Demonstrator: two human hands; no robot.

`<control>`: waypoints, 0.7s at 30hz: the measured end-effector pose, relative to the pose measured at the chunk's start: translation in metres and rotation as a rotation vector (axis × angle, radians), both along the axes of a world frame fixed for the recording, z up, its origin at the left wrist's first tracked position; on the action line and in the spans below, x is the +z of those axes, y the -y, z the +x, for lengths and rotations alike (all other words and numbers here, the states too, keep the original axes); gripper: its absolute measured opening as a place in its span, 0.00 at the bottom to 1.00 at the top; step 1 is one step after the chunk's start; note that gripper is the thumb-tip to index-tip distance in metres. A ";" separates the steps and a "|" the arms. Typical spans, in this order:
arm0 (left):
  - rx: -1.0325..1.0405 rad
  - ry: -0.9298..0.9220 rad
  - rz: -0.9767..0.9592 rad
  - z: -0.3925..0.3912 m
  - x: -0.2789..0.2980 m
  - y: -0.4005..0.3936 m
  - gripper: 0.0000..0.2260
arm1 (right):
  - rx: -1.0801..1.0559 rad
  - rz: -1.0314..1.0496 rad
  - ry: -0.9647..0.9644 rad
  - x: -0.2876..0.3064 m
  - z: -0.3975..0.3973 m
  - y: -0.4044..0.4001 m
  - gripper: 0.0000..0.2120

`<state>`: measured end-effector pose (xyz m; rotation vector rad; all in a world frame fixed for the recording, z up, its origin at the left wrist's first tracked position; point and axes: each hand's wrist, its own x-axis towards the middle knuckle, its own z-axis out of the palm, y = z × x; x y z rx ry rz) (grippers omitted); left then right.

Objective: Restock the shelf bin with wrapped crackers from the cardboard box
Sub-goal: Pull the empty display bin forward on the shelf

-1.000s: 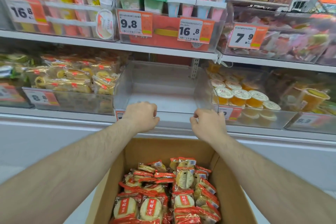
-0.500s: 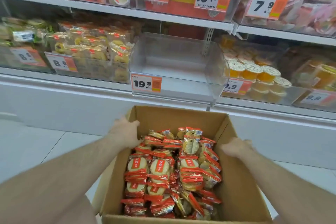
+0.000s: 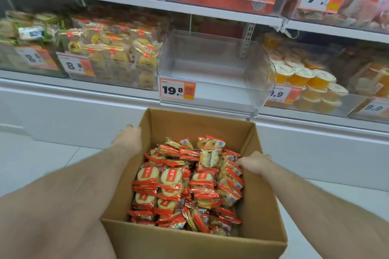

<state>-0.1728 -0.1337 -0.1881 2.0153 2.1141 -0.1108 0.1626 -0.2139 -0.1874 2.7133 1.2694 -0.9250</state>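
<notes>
A clear plastic shelf bin (image 3: 257, 82) with a 19.8 price tag (image 3: 177, 90) stands with nothing in it on the lower shelf. Directly below it, an open cardboard box (image 3: 189, 242) holds several red-and-gold wrapped crackers (image 3: 185, 181). My left hand (image 3: 128, 140) clasps the box's left wall near its far corner. On the opposite side, my right hand (image 3: 253, 163) straddles the right rim, its fingers inside and touching the nearest packets. Neither hand holds a packet.
Left of that bin is a bin of yellow pastry packets (image 3: 113, 48), and to its right a bin of orange jelly cups (image 3: 299, 73). An upper shelf (image 3: 210, 10) with price tags overhangs them. White shelf base (image 3: 84, 115) and tiled floor (image 3: 42, 164) surround the box.
Both hands left the bin's front edge and dropped to the sides of the box. The view tilted down, showing more of the box.
</notes>
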 end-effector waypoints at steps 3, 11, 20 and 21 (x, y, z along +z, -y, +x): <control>-0.048 -0.038 -0.042 0.018 0.016 -0.004 0.15 | 0.193 0.024 0.361 0.015 -0.010 0.009 0.25; -0.575 0.232 0.825 0.072 0.055 -0.017 0.04 | 0.716 0.952 0.441 0.065 -0.043 -0.019 0.09; -0.439 0.019 0.698 0.088 0.082 -0.061 0.24 | 0.406 0.741 0.234 0.103 -0.041 -0.089 0.20; -0.414 0.011 0.671 0.090 0.087 -0.065 0.20 | 0.377 0.753 0.186 0.105 -0.042 -0.090 0.21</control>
